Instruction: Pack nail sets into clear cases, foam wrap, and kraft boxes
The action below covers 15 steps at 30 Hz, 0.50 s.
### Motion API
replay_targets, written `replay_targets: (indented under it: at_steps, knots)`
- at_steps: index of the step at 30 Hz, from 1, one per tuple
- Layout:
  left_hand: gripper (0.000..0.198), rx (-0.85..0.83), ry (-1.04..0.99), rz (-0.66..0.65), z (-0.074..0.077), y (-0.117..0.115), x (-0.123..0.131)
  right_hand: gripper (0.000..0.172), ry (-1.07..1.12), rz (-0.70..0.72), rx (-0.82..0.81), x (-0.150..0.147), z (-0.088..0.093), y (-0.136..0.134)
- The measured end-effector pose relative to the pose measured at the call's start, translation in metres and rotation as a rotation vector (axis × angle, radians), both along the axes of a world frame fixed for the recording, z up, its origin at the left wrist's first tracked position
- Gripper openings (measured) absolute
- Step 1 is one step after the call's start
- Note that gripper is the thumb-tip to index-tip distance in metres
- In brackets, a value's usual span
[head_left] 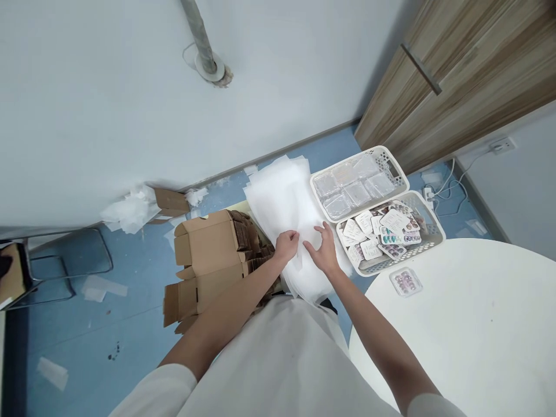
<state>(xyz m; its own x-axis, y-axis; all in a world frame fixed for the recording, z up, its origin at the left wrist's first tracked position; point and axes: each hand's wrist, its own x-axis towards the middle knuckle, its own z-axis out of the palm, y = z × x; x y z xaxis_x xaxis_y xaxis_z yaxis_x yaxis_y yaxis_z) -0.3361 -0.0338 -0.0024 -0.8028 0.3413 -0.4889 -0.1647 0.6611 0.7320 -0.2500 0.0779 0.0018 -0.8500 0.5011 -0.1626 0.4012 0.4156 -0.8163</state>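
Note:
A stack of thin white foam sheets [282, 194] lies in front of me. My left hand [286, 245] is over the stack, thumb and fingers pinched on the foam sheet beneath it. Just to its right, my right hand [324, 249] hovers close over the sheets with thumb and fingers spread, holding nothing. Flattened brown cardboard boxes [217, 246] are piled left of the sheets. To the right, a white basket [374, 270] contains cards and packs of press-on nails [393, 231]. Behind it, another white basket [320, 209] holds clear plastic cases [357, 193].
A round white table [469, 324] stands at right with one clear case of nails [405, 282] near its edge. Scraps of foam [130, 209] and a small carton [170, 202] lie along the wall. A metal-framed chair [69, 260] is at left; cables [452, 191] run at right.

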Motion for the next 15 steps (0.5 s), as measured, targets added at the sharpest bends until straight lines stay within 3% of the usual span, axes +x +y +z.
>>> replay_targets:
  at_steps: [4,7,12,15]
  knots:
    - [0.028,0.018,0.012,-0.059,0.013,-0.005,0.008,0.035,0.064,0.039,-0.068,-0.009,0.011,0.005]
    - [0.026,0.120,-0.052,-0.090,0.021,-0.009,0.017,0.025,0.021,0.058,-0.003,-0.005,0.024,0.003]
    - [0.052,0.210,-0.131,-0.135,0.031,-0.028,0.037,0.042,0.000,0.075,0.285,0.021,0.051,-0.007]
    - [0.057,0.206,-0.107,-0.195,0.036,-0.043,0.049,0.047,-0.012,0.043,0.389,0.044,0.065,-0.018]
